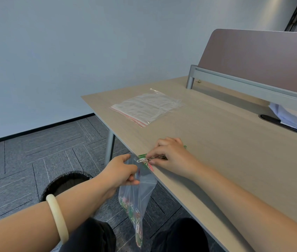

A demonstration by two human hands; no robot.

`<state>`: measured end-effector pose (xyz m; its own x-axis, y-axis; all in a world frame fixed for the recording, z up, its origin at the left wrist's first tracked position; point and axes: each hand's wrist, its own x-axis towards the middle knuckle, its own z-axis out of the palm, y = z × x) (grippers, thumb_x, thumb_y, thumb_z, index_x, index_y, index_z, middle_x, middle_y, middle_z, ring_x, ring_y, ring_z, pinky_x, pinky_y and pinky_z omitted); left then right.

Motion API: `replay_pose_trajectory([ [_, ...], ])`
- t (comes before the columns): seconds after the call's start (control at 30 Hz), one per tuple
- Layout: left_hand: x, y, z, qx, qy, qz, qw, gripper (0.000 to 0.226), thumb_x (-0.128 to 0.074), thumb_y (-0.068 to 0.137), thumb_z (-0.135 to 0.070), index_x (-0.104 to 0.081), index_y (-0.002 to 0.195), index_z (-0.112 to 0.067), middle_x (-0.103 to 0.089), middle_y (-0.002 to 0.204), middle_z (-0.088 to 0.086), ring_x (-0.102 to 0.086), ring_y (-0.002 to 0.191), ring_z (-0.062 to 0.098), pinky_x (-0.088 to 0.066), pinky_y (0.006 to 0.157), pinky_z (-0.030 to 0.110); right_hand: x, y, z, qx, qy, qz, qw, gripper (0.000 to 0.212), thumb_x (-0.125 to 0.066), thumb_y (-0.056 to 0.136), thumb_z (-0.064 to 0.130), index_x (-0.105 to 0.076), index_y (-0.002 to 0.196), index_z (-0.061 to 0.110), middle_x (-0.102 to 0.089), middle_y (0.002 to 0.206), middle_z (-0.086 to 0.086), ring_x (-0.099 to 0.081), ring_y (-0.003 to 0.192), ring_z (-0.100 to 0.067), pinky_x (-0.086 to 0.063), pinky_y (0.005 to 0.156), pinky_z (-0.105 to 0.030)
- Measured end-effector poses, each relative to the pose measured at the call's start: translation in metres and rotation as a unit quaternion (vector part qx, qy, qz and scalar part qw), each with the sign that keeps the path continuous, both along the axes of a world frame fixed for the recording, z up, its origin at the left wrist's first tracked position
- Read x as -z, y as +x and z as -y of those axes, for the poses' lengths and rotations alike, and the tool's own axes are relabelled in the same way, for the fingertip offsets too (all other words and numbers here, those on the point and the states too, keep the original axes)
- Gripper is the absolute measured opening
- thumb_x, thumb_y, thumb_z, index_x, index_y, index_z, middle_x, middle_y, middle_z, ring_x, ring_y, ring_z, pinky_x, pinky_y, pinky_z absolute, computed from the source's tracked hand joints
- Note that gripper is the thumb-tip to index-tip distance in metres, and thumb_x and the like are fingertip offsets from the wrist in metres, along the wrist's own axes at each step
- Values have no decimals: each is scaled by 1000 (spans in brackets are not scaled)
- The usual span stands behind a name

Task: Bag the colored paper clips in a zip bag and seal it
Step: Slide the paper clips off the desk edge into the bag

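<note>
A clear zip bag (136, 199) hangs below the desk's front edge with several colored paper clips (135, 217) in its bottom. My left hand (120, 171) pinches the bag's rim and holds its mouth against the edge. My right hand (169, 157) rests on the desk (226, 142) with curled fingers on a small bunch of paper clips (146, 159) at the edge, right above the bag's mouth. A stray green clip (185, 146) peeks out beyond my right hand.
A stack of spare zip bags (146, 107) with red strips lies flat farther back on the desk. A divider panel (262, 57) and a pile of papers (295, 118) stand at the right. A black bin (66, 182) sits on the carpet under my left arm.
</note>
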<state>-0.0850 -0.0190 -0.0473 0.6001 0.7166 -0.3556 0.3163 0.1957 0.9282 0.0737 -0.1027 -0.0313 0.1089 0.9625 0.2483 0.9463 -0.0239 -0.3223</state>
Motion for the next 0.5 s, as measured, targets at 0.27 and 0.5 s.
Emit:
replay_pose_trajectory([
  [0.27,-1,-2,1,2,-5,2,1000,68,-45,84,7,-27,146,-12,-45,41,1,-47,34,7,-59,53,23,-11,16,5,17,11,-27,999,27,-65,79,42,-66,105,35,-60,96,5,-48,100,-11,-25,88,-32],
  [0.5,1,-3,-2,6,-13,3,1000,68,-46,85,5,-25,147,-12,-45,40,1,-48,32,6,-59,53,22,-15,45,23,31,-117,-80,989,53,-73,71,44,-57,121,32,-48,105,4,-43,99,-8,-37,91,-26],
])
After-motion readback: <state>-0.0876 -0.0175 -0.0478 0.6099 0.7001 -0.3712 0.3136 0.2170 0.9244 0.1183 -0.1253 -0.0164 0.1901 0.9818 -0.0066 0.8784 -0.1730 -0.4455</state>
